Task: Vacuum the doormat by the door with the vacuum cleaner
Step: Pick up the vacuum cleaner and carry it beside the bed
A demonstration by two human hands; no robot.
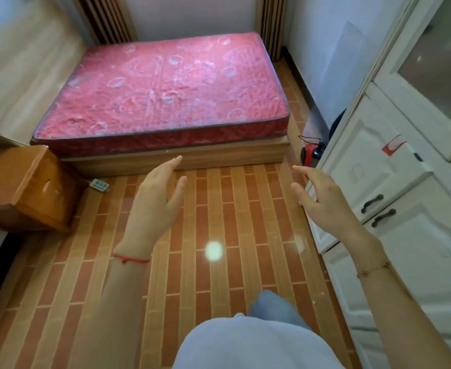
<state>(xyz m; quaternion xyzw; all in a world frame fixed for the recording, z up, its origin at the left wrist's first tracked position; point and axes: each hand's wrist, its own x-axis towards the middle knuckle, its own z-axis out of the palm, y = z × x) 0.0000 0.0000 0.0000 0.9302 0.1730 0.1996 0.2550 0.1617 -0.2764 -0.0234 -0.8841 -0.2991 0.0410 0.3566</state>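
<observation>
While both hands, left hand (156, 193) and right hand (323, 198), hover open and empty, the red vacuum cleaner (312, 153) sits ahead-right beside the white cabinet (394, 209), nearer the right hand; no doormat shows.

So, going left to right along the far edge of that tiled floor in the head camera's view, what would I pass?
Wooden nightstand → white power strip → bed with the red mattress → red machine, likely the vacuum cleaner, half hidden → white cabinet.

Glossy tiled floor (219, 209); quilted cloth mattress (165, 86).
</observation>
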